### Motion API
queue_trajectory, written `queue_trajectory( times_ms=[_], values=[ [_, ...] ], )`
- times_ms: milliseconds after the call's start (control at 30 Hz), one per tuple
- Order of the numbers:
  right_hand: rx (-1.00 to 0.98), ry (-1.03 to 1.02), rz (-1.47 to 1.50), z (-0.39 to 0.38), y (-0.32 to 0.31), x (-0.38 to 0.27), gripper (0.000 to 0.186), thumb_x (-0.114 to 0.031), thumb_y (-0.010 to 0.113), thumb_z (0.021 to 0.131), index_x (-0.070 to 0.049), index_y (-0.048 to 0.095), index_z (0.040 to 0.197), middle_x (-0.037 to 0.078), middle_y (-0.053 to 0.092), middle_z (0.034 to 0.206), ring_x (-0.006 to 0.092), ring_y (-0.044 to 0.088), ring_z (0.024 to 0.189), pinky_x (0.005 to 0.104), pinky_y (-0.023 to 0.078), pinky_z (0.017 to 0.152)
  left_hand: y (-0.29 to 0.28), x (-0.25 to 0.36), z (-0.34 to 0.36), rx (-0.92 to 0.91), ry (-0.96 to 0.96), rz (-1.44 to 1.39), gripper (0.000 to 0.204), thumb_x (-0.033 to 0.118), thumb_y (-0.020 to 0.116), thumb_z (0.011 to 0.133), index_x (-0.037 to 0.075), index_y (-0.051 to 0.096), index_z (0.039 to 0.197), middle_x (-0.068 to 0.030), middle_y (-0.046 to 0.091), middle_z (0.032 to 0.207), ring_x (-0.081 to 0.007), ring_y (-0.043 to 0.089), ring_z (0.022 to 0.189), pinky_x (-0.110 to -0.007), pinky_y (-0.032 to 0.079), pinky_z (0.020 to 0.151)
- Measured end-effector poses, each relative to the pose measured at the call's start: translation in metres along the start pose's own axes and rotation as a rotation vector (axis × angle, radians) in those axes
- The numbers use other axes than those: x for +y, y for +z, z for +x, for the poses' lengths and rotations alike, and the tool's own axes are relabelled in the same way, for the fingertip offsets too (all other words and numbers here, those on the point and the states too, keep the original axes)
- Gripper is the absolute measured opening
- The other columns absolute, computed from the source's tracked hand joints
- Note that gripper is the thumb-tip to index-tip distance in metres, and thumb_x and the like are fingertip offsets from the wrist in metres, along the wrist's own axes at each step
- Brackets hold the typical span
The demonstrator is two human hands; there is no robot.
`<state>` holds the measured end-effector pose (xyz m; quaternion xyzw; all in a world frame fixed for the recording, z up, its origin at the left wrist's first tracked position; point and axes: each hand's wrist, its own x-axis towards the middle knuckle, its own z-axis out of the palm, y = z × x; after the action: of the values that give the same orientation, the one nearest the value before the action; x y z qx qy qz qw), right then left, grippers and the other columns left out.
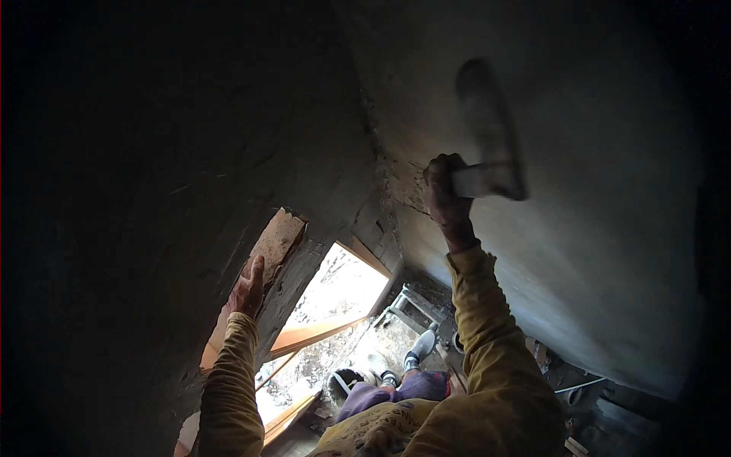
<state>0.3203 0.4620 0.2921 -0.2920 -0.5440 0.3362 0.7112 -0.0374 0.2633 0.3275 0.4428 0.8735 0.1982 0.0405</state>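
Observation:
My right hand (445, 186) is raised near the corner of two plastered walls, gripping a blurred tool (491, 133) with a long, flat, dark head and a paler block at the hand. My left hand (248, 289) lies against a pale tan board or strip (274, 236) set in the dark left wall (175, 175), its fingers extended upward along the surface. Below it to the right is a bright window-like opening (339, 282) with wooden edging (312, 333). The tool’s exact type is unclear through the blur.
A lighter grey wall (586, 251) rises on the right. Far below, my sandalled feet (419, 346) stand on a debris-strewn floor (392, 335), beside a metal frame (415, 308) and a dark bucket (343, 381). Pipes and scraps (582, 388) lie along the right wall’s foot.

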Motion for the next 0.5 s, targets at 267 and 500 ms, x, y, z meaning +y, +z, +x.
queue_trajectory(
  times_ms=[267, 500],
  values=[
    [-0.449, 0.491, -0.805, 0.008, -0.031, 0.025, 0.045, -0.047, 0.062, 0.09, -0.003, 0.066, 0.091, 0.013, 0.063, 0.067, 0.0232, 0.061, 0.064, 0.0386, 0.048, 0.065, 0.004, -0.006, 0.004, 0.031, -0.016, 0.087, 0.086, 0.07, 0.052, 0.083, -0.003, 0.054, 0.128, -0.0259, 0.052, 0.133, -0.0392, 0.046, 0.128, -0.046, 0.033, 0.107],
    [-0.311, 0.125, -0.548, 0.003, -0.028, 0.046, 0.045, -0.05, 0.054, 0.093, -0.008, 0.069, 0.099, 0.017, 0.067, 0.079, 0.0328, 0.067, 0.072, 0.0426, 0.05, 0.065, 0.007, -0.009, 0.004, 0.081, 0.068, 0.065, 0.085, 0.069, 0.052, 0.083, -0.003, 0.054, 0.129, -0.0257, 0.052, 0.132, -0.0398, 0.046, 0.127, -0.046, 0.033, 0.106]
  ],
)
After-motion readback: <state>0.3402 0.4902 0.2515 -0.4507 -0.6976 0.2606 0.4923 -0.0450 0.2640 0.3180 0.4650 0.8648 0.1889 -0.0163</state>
